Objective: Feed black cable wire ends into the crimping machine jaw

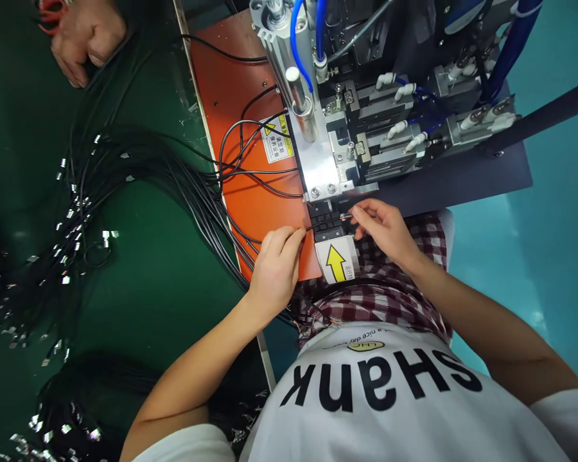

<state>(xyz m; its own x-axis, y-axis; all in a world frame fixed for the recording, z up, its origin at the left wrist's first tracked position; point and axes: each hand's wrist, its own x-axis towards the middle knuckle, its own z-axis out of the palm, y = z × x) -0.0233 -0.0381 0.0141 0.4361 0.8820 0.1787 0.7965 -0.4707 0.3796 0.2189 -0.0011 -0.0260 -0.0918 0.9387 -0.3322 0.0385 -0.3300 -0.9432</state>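
Observation:
A thin black cable (322, 224) stretches across the dark feed block (331, 230) at the front of the machine. My left hand (278, 263) pinches this cable over the orange plate (264, 205). At the cable's stripped end, thin wires (345, 217) show, and my right hand (378, 228) has its thumb and forefinger closed on them. Just below the block is a white label with a yellow arrow (336, 262). More black cables (207, 199) run from the left over the plate's edge.
Bundles of black cables with shiny metal ends (72, 212) lie on the green table (158, 256). A metal cylinder (308, 128) with blue hoses rises above the block. At the upper left is another person's hand (89, 35) beside a red-handled tool (52, 14).

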